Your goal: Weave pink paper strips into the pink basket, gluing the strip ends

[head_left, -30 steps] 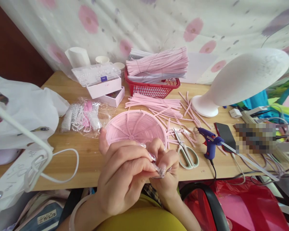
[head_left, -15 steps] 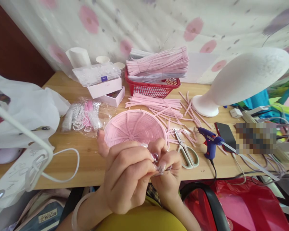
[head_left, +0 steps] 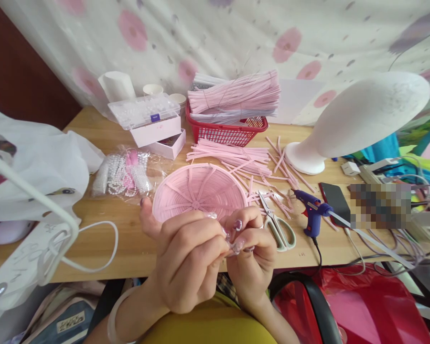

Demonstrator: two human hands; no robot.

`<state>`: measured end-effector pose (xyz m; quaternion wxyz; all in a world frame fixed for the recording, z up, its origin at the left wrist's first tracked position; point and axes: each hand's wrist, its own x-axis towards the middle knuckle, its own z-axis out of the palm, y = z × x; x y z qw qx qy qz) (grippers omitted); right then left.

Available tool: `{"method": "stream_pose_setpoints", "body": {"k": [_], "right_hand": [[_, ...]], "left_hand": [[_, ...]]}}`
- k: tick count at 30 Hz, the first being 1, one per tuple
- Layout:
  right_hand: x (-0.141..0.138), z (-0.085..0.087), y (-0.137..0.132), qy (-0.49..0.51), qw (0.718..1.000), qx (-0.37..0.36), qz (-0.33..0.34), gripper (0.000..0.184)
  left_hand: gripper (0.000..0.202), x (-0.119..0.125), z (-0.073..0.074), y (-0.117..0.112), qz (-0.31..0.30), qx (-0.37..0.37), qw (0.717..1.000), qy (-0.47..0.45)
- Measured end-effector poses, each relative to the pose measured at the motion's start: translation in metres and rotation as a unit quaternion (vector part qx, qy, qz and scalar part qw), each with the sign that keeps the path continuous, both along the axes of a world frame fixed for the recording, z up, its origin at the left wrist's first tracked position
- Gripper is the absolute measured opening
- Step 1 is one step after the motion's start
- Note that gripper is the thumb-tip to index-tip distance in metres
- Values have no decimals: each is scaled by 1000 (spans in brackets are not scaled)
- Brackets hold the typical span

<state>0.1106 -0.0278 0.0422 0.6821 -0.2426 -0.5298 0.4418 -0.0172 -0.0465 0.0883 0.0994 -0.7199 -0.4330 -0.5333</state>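
My left hand [head_left: 189, 258] and my right hand [head_left: 252, 255] meet at the fingertips in front of my body. Both are closed in a pinch, and whatever sits between the fingers is too small or hidden to name. Just beyond them is a round pink basket-like piece [head_left: 200, 186] with ribs spreading from its centre; my hands cover its near edge. To the right of my right hand lie scissors [head_left: 279, 231] with pale green handles. A blue glue gun [head_left: 313, 210] rests farther right, its tip toward the pink strips [head_left: 252, 191].
A red basket [head_left: 225, 133] full of pink bundles stands behind, with loose pink stems [head_left: 232, 155] before it. At left are bagged bead strings [head_left: 127, 174], white boxes [head_left: 157, 129] and a lamp [head_left: 28, 191]. A white foam head form [head_left: 361, 112] and phone [head_left: 335, 203] are at right.
My fingertips have shifted slightly, and my right hand has moved a little to the right, its fingers turned somewhat. My left thumb has tipped a bit left. Nothing on the table has moved.
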Motion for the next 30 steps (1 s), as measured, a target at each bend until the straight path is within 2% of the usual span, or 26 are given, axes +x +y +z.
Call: {"method": "stream_pose_setpoints", "body": {"k": [4,10,12,15,18,21,24,30], "right_hand": [[5,4,1,-21,1000,-9,-6,7],[18,12,7,-102,995,18,0,14],[25,14,13,-124,992,29,-21,16],[38,16,27,-121,988,41,-84,16],[48,17,35,-146,977,94,-126,15],[49,20,30,-177,972,127,-93,18],[43,22,19,-171,979,100,-56,17],[31,28,7,-166,982,90,-28,28]], "left_hand": [[14,0,0,4,-11,-6,1000,-15],[13,1,3,5,-78,-68,992,-66],[13,0,4,3,-96,-93,987,-90],[17,-3,5,0,-122,-117,976,-136],[22,-8,5,0,-146,-120,965,-181],[26,-10,4,4,-166,-102,956,-219],[26,-9,4,7,-185,-94,948,-240],[18,-10,6,4,-187,-116,955,-199]]}}
